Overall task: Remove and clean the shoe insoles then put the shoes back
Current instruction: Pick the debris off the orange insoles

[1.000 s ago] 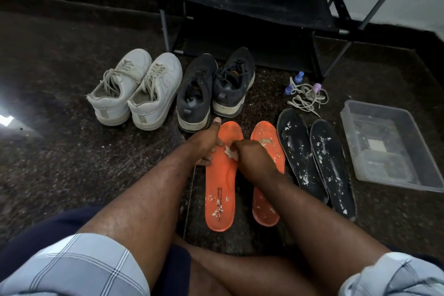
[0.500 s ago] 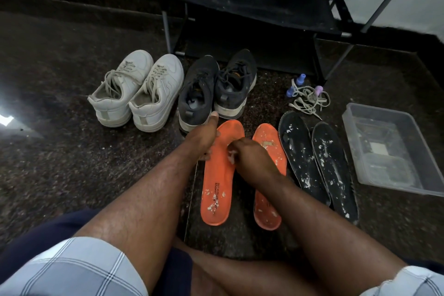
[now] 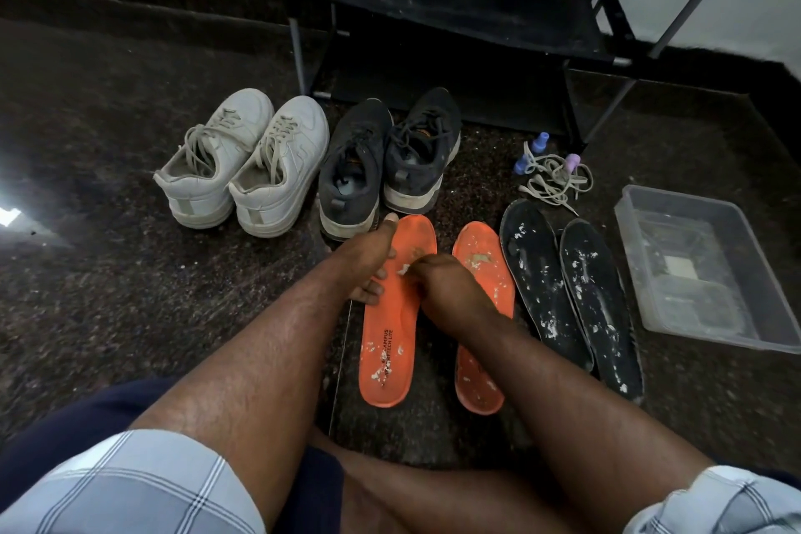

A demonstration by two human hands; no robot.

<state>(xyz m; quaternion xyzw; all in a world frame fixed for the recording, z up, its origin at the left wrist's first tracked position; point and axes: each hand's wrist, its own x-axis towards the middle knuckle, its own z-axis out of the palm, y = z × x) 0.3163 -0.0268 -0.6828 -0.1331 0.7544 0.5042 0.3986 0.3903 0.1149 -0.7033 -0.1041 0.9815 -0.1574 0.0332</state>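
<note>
While both forearms reach forward over the knees, the hands meet on the left orange insole (image 3: 392,312), which lies flat on the floor (image 3: 130,295), its long axis running straight away from the person. The left hand (image 3: 368,260) presses its outer edge with relaxed fingers; the right hand (image 3: 437,286) is curled, pinching a small whitish scrap (image 3: 403,269) against it. Just right lies the second orange insole (image 3: 481,317), then two black insoles (image 3: 568,290). Beyond stand the dark shoes (image 3: 385,160), white shoes (image 3: 242,160) and the rack (image 3: 455,4).
</note>
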